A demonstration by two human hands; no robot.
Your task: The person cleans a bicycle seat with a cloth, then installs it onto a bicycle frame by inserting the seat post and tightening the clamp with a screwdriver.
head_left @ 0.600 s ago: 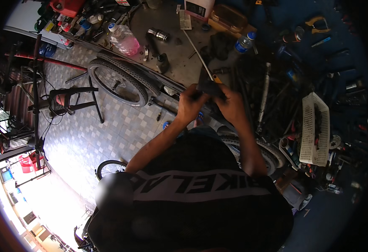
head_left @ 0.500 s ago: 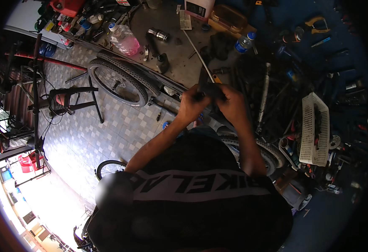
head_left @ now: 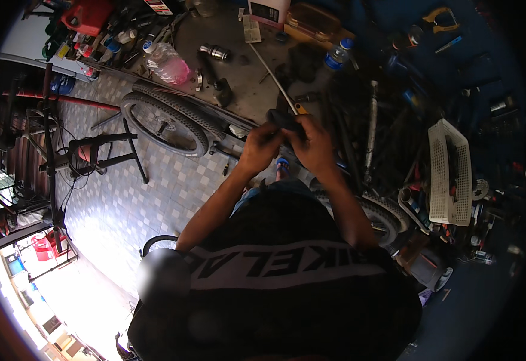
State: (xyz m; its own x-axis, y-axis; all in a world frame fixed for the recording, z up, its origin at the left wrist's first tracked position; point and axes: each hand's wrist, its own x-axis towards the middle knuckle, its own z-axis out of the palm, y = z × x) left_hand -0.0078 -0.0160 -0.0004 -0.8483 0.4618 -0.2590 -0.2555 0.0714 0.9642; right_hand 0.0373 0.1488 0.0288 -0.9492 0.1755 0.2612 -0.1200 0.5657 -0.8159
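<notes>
Both my hands are raised together in front of my body, at the near edge of the workbench. Between them is a small dark object, too dim to tell its kind. The fingers of my left hand are closed on its left side. My right hand grips it from the right, thumb and fingers bent around it. Just beyond my fingers lies a long thin metal rod with a yellow end. A small dark bottle and a silver metal cylinder are farther off on the bench.
A plastic bottle with pink liquid stands on the bench, left. Bicycle wheels lean against its side above the tiled floor. At right are a white perforated basket and cluttered tools. A bike stand is at far left.
My hands have shifted slightly left in view and drawn closer together around the dark object. The surroundings have slid a little left and up as my view turned.
</notes>
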